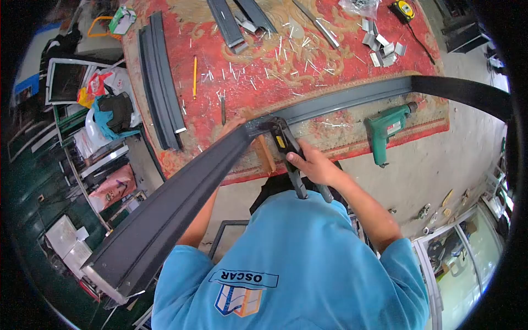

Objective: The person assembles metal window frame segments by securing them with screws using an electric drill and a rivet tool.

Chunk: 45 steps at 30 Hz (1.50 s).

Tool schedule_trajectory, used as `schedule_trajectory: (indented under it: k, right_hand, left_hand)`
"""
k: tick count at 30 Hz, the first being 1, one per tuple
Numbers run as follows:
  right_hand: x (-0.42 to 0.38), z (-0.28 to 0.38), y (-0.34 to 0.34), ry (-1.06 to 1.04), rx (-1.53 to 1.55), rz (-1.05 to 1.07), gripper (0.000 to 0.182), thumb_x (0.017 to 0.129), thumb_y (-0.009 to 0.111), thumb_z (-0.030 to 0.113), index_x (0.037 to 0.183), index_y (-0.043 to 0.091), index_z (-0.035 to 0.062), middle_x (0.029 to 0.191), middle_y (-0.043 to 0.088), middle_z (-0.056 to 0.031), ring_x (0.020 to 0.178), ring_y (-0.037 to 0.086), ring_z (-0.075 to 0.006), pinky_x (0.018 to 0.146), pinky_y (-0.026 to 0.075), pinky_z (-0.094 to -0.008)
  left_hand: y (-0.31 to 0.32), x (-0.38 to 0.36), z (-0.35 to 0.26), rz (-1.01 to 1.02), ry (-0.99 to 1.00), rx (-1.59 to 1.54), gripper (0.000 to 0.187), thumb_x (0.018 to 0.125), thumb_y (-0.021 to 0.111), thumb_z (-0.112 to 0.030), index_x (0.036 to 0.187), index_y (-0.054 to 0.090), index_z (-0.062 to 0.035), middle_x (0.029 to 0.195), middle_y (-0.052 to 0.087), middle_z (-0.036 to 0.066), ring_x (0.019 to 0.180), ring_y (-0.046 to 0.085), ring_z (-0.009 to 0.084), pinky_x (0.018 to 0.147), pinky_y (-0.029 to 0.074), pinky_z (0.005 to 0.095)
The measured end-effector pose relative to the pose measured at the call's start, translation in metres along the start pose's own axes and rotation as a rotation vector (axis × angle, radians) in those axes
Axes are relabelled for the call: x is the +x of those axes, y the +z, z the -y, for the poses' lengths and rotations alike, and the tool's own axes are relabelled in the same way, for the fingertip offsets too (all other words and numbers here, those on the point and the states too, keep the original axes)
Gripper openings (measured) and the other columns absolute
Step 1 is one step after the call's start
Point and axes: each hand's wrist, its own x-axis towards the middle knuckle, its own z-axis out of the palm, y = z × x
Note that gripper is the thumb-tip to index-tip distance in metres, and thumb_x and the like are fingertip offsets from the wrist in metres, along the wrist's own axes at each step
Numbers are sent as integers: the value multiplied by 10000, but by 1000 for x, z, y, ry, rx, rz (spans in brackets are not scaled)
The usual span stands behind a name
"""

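Observation:
A hand riveter (281,142), black with a yellow label, has its head against the inside corner of a dark grey metal frame (341,102). My right hand (315,164) is closed around one of its long handles; the other handle points down toward my shirt. The frame runs from the lower left, bends at the corner and goes right along the table edge. My left hand (233,126) is at the frame's corner, mostly hidden behind the profile; the part that shows seems to grip it. A brown wooden piece (264,155) lies under the corner.
On the red-covered table (209,49) lie a green drill (385,132), a pencil (194,77), grey profiles (159,82), metal brackets (382,47), a tape measure (403,11) and several scattered rivet stems. Bags (113,104) and a shelf stand at left. A glass-paned frame (456,264) is at lower right.

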Motion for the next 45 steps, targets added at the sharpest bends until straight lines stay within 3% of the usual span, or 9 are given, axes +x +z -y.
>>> schedule_trajectory:
  k: [3,5,18,27,29,33,35,38,45]
  right_hand:
    - [7,2,3,20,23,70,468,1032,496,399,1184,483,-43,882,608,-241,842,597,-305,785,477,-422]
    - [17,-11,12,-60,67,20,468,1032,493,405,1185,485,-37,862,597,-227,790,589,-290,746,482,-416]
    - [39,-33,17,-60,250,107,445,1033,494,392,1201,488,-20,754,552,-111,693,536,-172,658,486,-364]
    - [50,-24,14,90,468,257,467,987,572,436,1083,578,-21,818,634,-66,757,595,-153,703,505,-327]
    - [50,-19,14,137,355,257,480,937,643,464,921,631,-16,756,633,-54,723,590,-141,666,503,-324]
    - [52,-7,17,177,180,287,459,887,713,468,934,645,16,800,660,-66,765,644,-148,680,535,-316]
    - [52,-5,31,125,144,151,455,872,726,469,864,652,20,746,659,-70,716,635,-142,649,522,-312]
    - [61,-20,24,152,109,237,425,886,719,438,852,652,20,729,654,-65,682,621,-132,622,511,-313]
    - [67,2,-31,223,-147,572,281,869,728,246,979,682,-9,807,696,-97,766,676,-185,686,548,-311]
  left_hand:
    - [-1,-5,11,71,-48,-102,546,693,844,-316,1111,629,-40,1032,677,146,969,652,343,854,506,427]
    - [-9,2,-40,-136,233,292,566,704,839,-352,1145,627,-67,1072,670,138,1001,636,349,881,490,429]
    - [-19,4,-52,121,-13,523,586,726,816,-342,1216,617,-92,1209,635,131,1163,576,336,1007,427,455]
    - [-13,4,-50,46,-16,366,517,721,816,-265,1171,634,-84,1149,654,144,1082,615,352,944,477,439]
    - [-14,5,-49,87,25,308,502,719,813,-236,1164,633,-87,1133,656,153,1037,626,368,900,496,447]
    - [-12,4,-37,130,58,311,461,743,801,-216,1147,636,-69,1106,656,158,1000,639,342,868,508,413]
    - [-3,-6,-33,-69,46,107,377,812,744,-183,1144,637,-39,1083,656,142,984,637,265,855,510,356]
    - [1,-9,-30,-63,-212,-331,319,869,679,-130,1163,634,-12,1099,646,118,990,614,207,851,504,308]
    - [14,-13,37,36,-100,-270,296,932,614,-154,1193,630,-14,1166,618,93,1077,579,193,977,443,309]
